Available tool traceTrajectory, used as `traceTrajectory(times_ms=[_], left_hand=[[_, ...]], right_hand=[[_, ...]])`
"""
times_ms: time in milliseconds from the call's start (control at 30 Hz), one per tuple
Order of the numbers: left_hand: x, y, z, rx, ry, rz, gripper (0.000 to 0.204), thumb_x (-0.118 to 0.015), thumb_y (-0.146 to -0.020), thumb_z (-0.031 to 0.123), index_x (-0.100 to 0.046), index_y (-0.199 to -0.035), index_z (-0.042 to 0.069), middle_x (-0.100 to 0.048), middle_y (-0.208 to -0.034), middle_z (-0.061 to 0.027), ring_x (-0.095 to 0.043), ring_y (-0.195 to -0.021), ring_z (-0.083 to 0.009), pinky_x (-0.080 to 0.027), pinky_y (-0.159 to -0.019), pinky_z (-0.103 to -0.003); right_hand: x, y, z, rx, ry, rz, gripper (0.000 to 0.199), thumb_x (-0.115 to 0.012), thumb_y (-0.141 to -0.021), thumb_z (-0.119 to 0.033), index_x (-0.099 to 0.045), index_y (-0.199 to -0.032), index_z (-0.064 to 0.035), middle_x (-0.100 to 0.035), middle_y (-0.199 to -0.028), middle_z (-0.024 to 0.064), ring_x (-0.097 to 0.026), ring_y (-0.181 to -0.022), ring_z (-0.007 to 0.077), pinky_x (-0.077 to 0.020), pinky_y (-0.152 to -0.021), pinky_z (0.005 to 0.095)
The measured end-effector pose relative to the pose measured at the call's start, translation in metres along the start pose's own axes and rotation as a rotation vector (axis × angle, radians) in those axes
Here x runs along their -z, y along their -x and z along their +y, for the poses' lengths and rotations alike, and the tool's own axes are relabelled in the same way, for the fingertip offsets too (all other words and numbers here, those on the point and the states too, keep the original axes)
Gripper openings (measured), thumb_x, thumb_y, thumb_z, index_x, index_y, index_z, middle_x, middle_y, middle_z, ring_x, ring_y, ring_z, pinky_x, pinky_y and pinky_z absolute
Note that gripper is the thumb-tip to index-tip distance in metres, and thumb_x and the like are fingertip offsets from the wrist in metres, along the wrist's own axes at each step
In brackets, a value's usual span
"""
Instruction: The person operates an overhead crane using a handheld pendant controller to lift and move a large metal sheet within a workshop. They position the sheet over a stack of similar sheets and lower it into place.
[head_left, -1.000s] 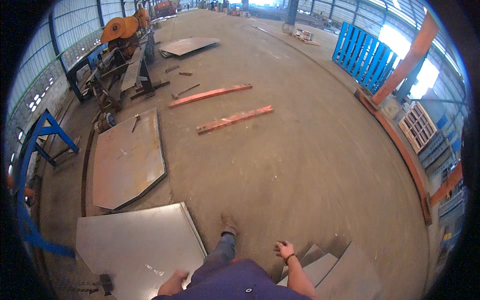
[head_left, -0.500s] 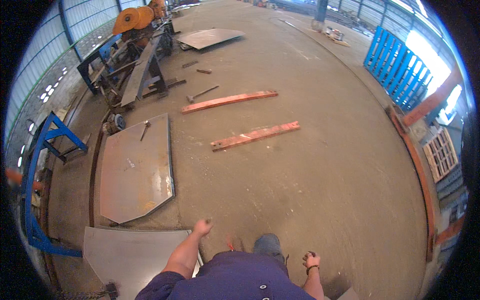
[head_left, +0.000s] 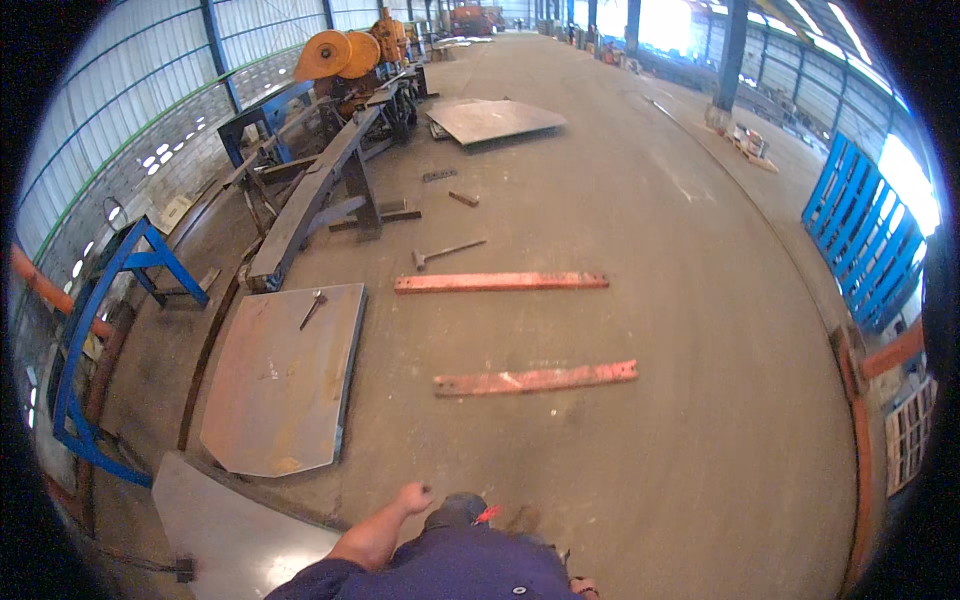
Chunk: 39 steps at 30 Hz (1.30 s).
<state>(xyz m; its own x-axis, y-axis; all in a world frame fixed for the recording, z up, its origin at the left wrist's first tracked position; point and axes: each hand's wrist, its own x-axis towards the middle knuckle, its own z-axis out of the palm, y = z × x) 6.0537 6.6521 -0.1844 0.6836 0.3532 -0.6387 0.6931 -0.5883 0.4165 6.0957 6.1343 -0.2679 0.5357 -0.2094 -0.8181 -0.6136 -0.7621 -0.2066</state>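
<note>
Left hand swings empty, fingers loosely curled, above the steel plate: heavy, rigid, sharp-edged; lift by an edge. Right hand barely shows; cannot tell.

The left hand has swung forward, empty and loosely curled. The right hand has dropped nearly out of view. The rust-red bars lie closer now.

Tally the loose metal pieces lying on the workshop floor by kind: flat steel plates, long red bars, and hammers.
Flat steel plates: 3
Long red bars: 2
Hammers: 2
Total: 7
</note>
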Motion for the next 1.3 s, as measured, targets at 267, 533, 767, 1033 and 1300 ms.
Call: traceTrajectory(times_ms=[267,533,767,1033,1300], left_hand=[[0.008,-0.029,-0.039,0.512,0.232,-0.229,0.039,-0.064,-0.079,0.042,-0.069,-0.087,0.004,-0.069,-0.080,-0.0130,-0.067,-0.073,-0.0244,-0.053,-0.068,-0.040],[0.126,-0.281,0.047,0.544,0.221,-0.159,0.046,-0.064,-0.079,0.043,-0.069,-0.102,0.004,-0.069,-0.097,-0.0157,-0.067,-0.088,-0.0294,-0.052,-0.079,-0.039],[0.328,-0.524,0.236,-0.067,0.455,0.202,0.052,-0.066,-0.082,0.041,-0.063,-0.118,0.004,-0.067,-0.109,-0.0191,-0.065,-0.101,-0.0290,-0.050,-0.089,-0.038],[0.451,-0.664,0.333,-0.110,0.438,0.174,0.048,-0.064,-0.084,0.034,-0.062,-0.115,-0.002,-0.067,-0.106,-0.0199,-0.066,-0.096,-0.0272,-0.051,-0.084,-0.037],[0.495,-0.667,0.275,0.423,0.241,-0.085,0.024,-0.054,-0.088,0.020,-0.069,-0.102,0.008,-0.068,-0.100,-0.0142,-0.060,-0.100,-0.0248,-0.044,-0.092,-0.040]], right_hand=[[0.190,-0.181,-0.221,0.064,-0.088,0.213,0.039,-0.054,-0.088,-0.041,-0.070,-0.105,-0.0092,-0.071,-0.097,0.0065,-0.069,-0.087,0.0238,-0.0543,-0.071,0.0398],[0.270,-0.201,-0.547,0.399,-0.215,0.202,0.033,-0.066,-0.077,-0.024,-0.070,-0.103,-0.0047,-0.070,-0.095,0.0180,-0.068,-0.091,0.0269,-0.0530,-0.079,0.0367],[0.257,-0.221,-0.695,0.538,-0.108,0.189,0.036,-0.064,-0.080,-0.023,-0.066,-0.109,-0.0026,-0.070,-0.096,0.0172,-0.068,-0.090,0.0247,-0.0521,-0.080,0.0353],[0.275,-0.340,-0.814,0.104,0.244,-0.007,0.044,-0.061,-0.081,-0.023,-0.060,-0.121,-0.0060,-0.063,-0.113,0.0153,-0.060,-0.105,0.0257,-0.0464,-0.091,0.0375],[0.376,-0.482,-1.060,0.084,0.475,0.009,0.050,-0.060,-0.081,-0.024,-0.055,-0.129,-0.0110,-0.055,-0.131,0.0143,-0.051,-0.122,0.0287,-0.0407,-0.102,0.0414]])
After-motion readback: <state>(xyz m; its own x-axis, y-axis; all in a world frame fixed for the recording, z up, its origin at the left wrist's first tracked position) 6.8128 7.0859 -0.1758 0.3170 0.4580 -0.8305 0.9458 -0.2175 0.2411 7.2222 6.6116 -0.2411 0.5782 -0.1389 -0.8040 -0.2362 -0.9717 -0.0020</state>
